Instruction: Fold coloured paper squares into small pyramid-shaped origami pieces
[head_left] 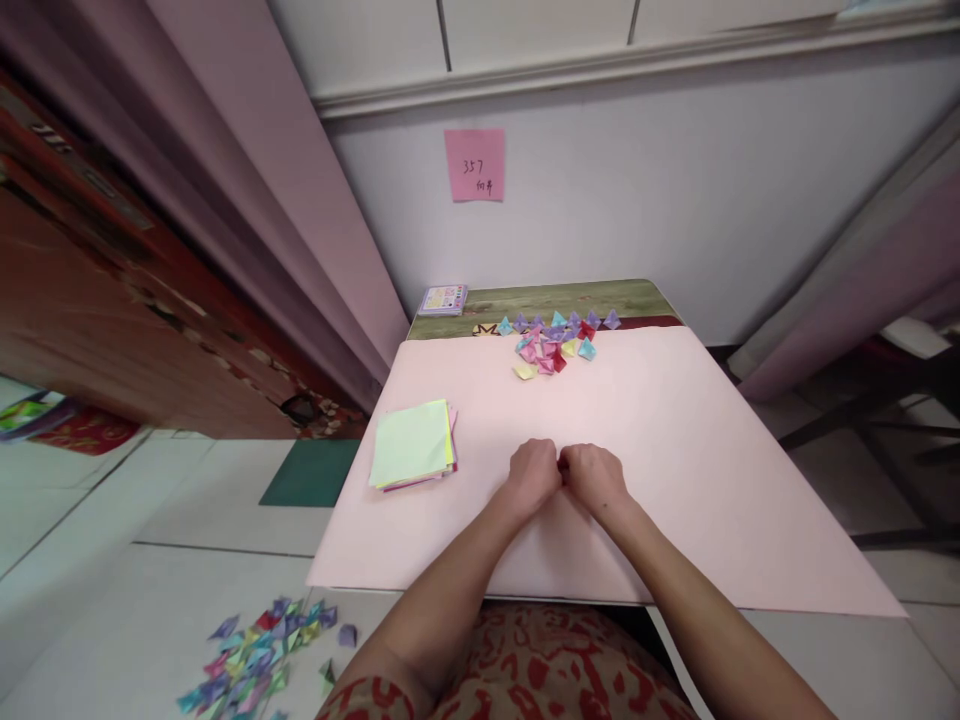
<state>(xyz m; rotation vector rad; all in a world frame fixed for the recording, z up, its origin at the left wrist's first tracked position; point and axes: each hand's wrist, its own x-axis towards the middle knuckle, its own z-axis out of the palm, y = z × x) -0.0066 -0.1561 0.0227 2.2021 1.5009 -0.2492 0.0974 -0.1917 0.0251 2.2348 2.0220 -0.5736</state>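
Observation:
My left hand (534,468) and my right hand (594,474) meet over the pink sheet (675,480) that covers the table, near its front middle. Both have their fingers curled in, knuckles up. A small dark reddish spot shows in the gap between them, but whatever they hold is hidden. Left of my hands lies a stack of square coloured paper (410,443), pale green on top with yellow and pink edges below. Beyond them sits a cluster of small folded paper pieces (547,350) in pink, red, yellow, blue and purple.
A small printed pad (442,299) lies at the table's far left corner. More folded paper pieces (255,650) are heaped on the floor at lower left. A pink note (475,165) is stuck to the wall. Curtains (322,200) hang beside the table, and a dark stand (885,430) is at right.

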